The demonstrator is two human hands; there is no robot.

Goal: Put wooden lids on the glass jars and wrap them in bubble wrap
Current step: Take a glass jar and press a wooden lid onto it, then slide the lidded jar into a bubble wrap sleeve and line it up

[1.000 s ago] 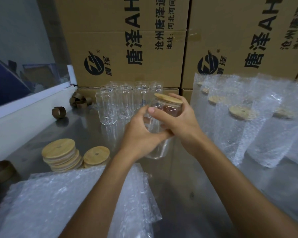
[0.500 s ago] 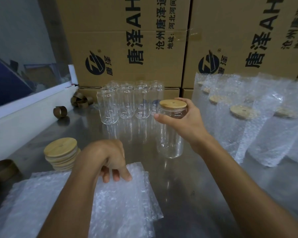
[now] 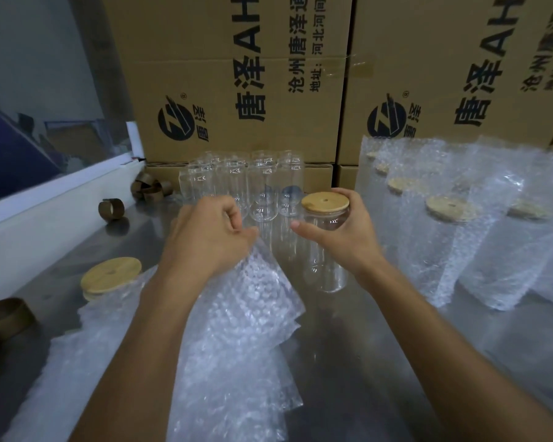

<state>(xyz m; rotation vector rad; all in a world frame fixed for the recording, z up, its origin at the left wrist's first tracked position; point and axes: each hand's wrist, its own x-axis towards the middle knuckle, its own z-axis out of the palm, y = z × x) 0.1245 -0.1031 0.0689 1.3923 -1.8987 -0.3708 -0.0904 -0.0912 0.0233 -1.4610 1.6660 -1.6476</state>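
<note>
A glass jar (image 3: 328, 250) with a round wooden lid (image 3: 325, 202) stands on the metal table (image 3: 380, 362). My right hand (image 3: 342, 232) grips the jar just under the lid. My left hand (image 3: 209, 237) pinches the top edge of a bubble wrap sheet (image 3: 246, 314) and holds it lifted, left of the jar. The rest of the bubble wrap pile (image 3: 77, 362) lies under my left forearm. Several empty lidless jars (image 3: 246, 183) stand in a cluster behind my hands. A stack of wooden lids (image 3: 110, 275) sits at the left, partly covered by bubble wrap.
Several wrapped, lidded jars (image 3: 454, 231) stand at the right. Printed cardboard boxes (image 3: 237, 78) form a wall behind the table. Brown tape cores (image 3: 110, 209) lie at the left along a white ledge (image 3: 45, 218), with another tape core (image 3: 4, 317) at the near left.
My left hand left the jar, dropped to the bubble wrap pile, pinched a sheet and lifted it toward the jar. My right hand kept hold of the lidded jar.
</note>
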